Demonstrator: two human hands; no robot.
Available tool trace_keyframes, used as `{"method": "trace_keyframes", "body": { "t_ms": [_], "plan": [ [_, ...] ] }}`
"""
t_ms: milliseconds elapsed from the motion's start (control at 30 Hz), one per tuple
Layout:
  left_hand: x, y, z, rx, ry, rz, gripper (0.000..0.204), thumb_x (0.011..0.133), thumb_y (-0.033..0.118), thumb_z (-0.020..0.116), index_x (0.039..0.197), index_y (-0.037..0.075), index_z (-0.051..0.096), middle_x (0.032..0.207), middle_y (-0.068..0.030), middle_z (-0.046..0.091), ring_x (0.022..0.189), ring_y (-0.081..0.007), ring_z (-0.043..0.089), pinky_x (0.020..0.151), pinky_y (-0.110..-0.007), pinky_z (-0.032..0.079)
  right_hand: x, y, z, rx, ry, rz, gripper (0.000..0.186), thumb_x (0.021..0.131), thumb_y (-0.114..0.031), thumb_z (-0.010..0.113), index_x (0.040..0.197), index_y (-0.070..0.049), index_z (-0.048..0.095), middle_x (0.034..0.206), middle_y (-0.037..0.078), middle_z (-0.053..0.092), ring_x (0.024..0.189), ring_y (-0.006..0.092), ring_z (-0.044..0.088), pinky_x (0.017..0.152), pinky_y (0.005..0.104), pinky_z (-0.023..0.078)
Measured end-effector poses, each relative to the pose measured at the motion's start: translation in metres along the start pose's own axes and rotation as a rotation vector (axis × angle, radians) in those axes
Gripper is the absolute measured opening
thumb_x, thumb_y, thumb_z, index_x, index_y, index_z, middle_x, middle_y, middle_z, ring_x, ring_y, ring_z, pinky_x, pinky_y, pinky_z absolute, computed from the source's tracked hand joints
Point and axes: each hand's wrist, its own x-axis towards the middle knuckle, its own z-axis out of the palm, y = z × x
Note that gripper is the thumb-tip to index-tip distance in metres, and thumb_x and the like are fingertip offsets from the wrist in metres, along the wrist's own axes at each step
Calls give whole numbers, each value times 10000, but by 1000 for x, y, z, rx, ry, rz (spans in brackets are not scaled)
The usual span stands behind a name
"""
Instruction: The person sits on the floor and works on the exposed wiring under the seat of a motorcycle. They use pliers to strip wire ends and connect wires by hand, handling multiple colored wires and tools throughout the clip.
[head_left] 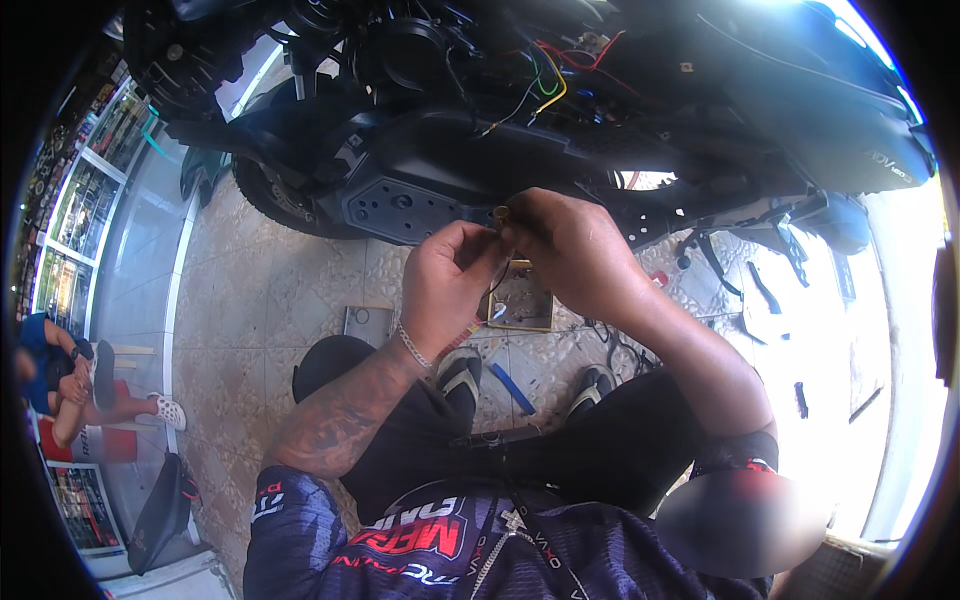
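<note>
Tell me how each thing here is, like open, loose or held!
Left hand: fingers bent, against the other hand; its grip is hidden
Right hand: pinching
Small round piece: seemingly held at the right fingertips
Scooter: partly uncovered, wiring showing
Coloured wires: loose ends sticking out
Box: open, small bits inside
Blue strip: lying on the tiles
Other person: sitting

Dark shirt (620, 530) with short sleeves (295, 525) and red and white letters (440, 538), black pants (610, 425), dark shoes (459, 400) with pale straps (462, 377), silver bracelet (412, 347), shiny cross (513, 520) on a chain (489, 562), inky pictures (340, 420) on the left arm (375, 385)
</note>
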Motion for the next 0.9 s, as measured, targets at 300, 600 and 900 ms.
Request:
{"method": "trace_keyframes", "body": {
  "t_ms": [300, 600, 900],
  "plan": [
    [-3, 3, 4, -414, -37, 99, 242, 950, 62, 757, 1146, -31, 650, 1023, -55, 733, 896, -84, 686, 834, -244, 565, 9, 8, -28, 14, -162, 75, 213, 920, -152, 726, 1085, -18, 748, 893, 157, 729, 803, 280, 713, 737, 385, 563],
    [-8, -2, 3, -336, -63, 82, 141, 957, 51, 749, 1060, -22, 688, 940, -59, 748, 853, -91, 702, 799, -245, 587, 0, 4, -31, -6, -158, -62, 285, 877, -54, 790, 1136, 1, 684, 941, 126, 762, 875, 209, 752, 829, 340, 585],
    [-5, 5, -3, -402, -52, 52, 141, 961, 86, 751, 1060, 10, 684, 963, -46, 726, 845, -103, 690, 815, -259, 579, 7, 15, -26, 543, -301, 277, 325, 926, -92, 790, 1170, 82, 667, 1064, 125, 752, 975, 159, 718, 904, 319, 583]
  ]
}}
